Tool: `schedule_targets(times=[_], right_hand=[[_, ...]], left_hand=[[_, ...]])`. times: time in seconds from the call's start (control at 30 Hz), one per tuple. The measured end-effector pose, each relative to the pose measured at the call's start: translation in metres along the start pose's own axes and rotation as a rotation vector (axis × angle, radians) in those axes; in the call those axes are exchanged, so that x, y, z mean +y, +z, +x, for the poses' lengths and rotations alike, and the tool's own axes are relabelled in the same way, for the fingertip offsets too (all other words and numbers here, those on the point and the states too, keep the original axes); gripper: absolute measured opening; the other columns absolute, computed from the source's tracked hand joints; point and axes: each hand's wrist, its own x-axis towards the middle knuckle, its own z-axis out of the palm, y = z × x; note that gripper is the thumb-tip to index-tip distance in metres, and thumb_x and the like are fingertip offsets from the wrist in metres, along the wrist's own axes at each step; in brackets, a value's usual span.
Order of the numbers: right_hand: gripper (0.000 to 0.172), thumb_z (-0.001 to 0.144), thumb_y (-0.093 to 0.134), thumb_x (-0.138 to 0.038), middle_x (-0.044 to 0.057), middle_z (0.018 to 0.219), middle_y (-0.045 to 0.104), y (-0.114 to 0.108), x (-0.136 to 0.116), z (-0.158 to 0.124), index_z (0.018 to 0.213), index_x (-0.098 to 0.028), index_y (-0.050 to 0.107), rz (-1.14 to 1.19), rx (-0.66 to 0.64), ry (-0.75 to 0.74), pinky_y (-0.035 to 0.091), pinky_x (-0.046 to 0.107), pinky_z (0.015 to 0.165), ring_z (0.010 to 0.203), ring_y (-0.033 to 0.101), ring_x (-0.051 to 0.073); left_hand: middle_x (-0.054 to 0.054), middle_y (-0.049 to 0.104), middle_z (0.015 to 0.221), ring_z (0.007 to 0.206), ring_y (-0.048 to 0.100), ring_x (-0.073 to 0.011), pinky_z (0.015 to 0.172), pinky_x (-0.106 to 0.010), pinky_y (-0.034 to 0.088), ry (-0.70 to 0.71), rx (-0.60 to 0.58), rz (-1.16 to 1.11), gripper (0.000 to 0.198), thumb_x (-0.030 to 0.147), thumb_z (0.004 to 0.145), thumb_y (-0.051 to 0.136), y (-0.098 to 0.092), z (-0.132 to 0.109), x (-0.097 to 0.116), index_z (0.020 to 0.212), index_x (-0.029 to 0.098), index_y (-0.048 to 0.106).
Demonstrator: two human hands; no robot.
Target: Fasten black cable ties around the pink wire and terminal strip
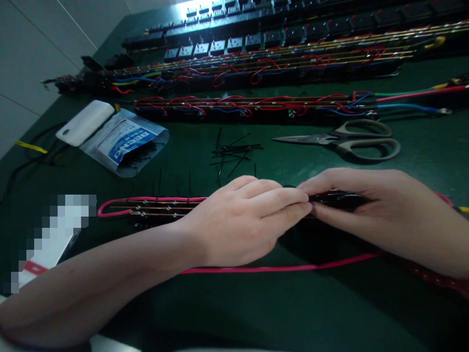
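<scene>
head cam | faces forward and down | low, close over green table [234,313] | single view

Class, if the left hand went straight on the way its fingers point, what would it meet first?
The right hand, whose fingers seem to touch the left hand over the wired strip.

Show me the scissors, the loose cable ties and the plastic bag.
scissors [335,139], head view, near the pivot.
cable ties [234,150], head view, middle of the pile.
bag [124,142], head view, on its blue label.
</scene>
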Motion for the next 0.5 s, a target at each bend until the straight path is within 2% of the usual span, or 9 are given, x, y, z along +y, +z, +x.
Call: schedule_targets(times=[0.23,0.5], right_hand=[[0.022,0.084,0.064,-0.048,0.001,0.085,0.078,0.0012,-0.001,-0.0006,0.087,-0.03,0.075,-0.005,0.002,0.005,0.059,0.038,0.064,0.074,0.072,0.022],[0.02,0.085,0.063,-0.045,0.0,0.084,0.077,0.0014,0.0007,-0.0013,0.088,-0.029,0.075,-0.019,0.016,-0.007,0.058,0.037,0.062,0.072,0.072,0.021]], left_hand=[[-0.005,0.062,0.139,0.121,0.057,-0.0166,0.098,-0.032,0.049,0.02,-0.025,0.048,0.04,0.019,0.103,0.043,0.0021,-0.0022,-0.0003,0.14,0.02,0.056],[-0.004,0.063,0.138,0.118,0.058,-0.017,0.095,-0.032,0.049,0.023,-0.006,0.075,0.038,0.018,0.102,0.045,0.0033,-0.0018,-0.0008,0.138,0.019,0.058]])
